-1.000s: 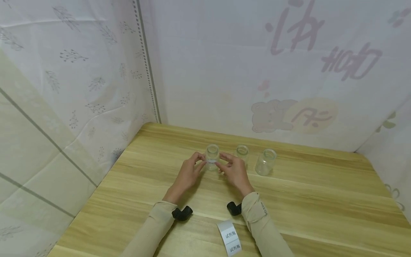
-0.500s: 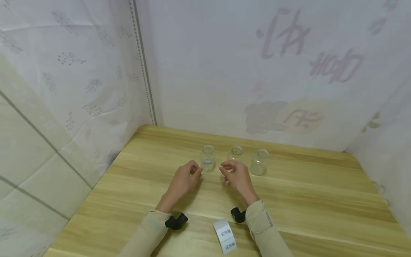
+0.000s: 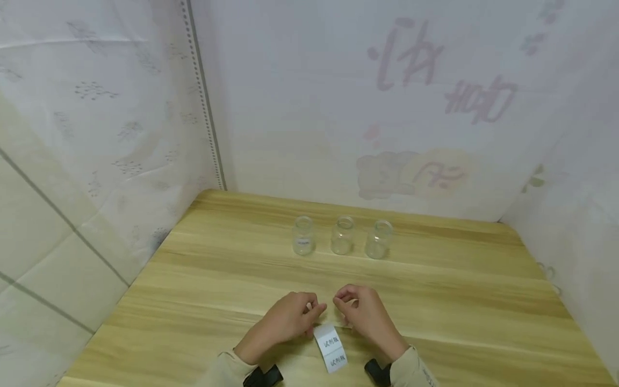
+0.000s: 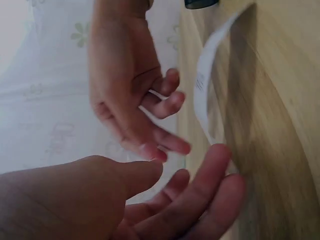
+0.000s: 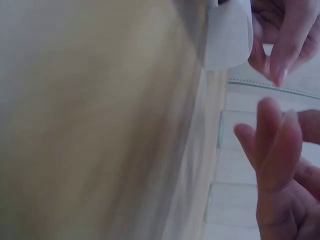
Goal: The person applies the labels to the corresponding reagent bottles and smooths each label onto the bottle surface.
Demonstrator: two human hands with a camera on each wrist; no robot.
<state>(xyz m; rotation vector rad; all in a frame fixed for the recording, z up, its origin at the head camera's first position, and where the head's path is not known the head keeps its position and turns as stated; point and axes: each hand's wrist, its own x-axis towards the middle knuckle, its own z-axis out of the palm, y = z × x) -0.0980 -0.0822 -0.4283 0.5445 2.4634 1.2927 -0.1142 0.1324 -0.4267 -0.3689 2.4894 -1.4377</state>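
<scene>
My left hand (image 3: 289, 318) hovers just beyond the far end of a white label strip (image 3: 330, 352), its fingers loosely bent with nothing between them. In the left wrist view its fingertips overlap the near end of the curved strip (image 4: 202, 82). Across from it, my right hand (image 3: 366, 317) is held with thumb and forefinger close together, holding nothing visible. The strip bears two printed labels with dark characters. Farther back stands a clear glass jar (image 3: 303, 228) with a small white label (image 3: 303, 242) on its front.
Two more glass jars, one in the middle (image 3: 342, 236) and one on the right (image 3: 379, 240), stand in a row with the labelled one on the wooden table (image 3: 232, 258). None has a lid. Patterned white cloth (image 3: 290, 107) hangs behind the table and at its sides.
Both hands have let go of the left jar and drawn back toward the label strip. That jar stays upright with the label on it. The head view has shifted slightly.
</scene>
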